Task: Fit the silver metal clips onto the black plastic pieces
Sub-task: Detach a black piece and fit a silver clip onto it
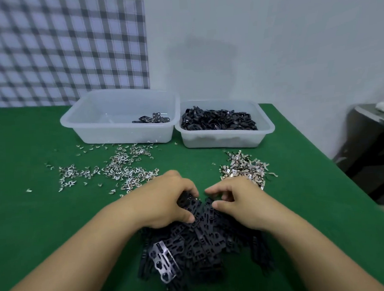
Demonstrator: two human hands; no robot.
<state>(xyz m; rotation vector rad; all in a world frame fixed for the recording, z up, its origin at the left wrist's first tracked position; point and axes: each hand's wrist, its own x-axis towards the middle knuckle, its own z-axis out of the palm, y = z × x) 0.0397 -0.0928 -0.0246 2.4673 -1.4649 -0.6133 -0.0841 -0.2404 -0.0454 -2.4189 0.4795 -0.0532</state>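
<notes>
A heap of flat black plastic pieces (198, 253) lies on the green table close to me. My left hand (167, 199) grips one black piece (189, 201) at the heap's far edge, with a small silver glint at its top. My right hand (235, 202) hovers just right of it, thumb and forefinger pinched together; whether a clip sits between them I cannot tell. Loose silver metal clips are scattered at the left (119, 170), and a denser pile of clips (242, 167) lies just beyond my right hand.
Two translucent bins stand at the back: the left bin (93, 129) holds a few black pieces, the right bin (221, 139) is full of black pieces. A checked board leans against the wall. The table's right edge (332, 161) drops to a dark cabinet.
</notes>
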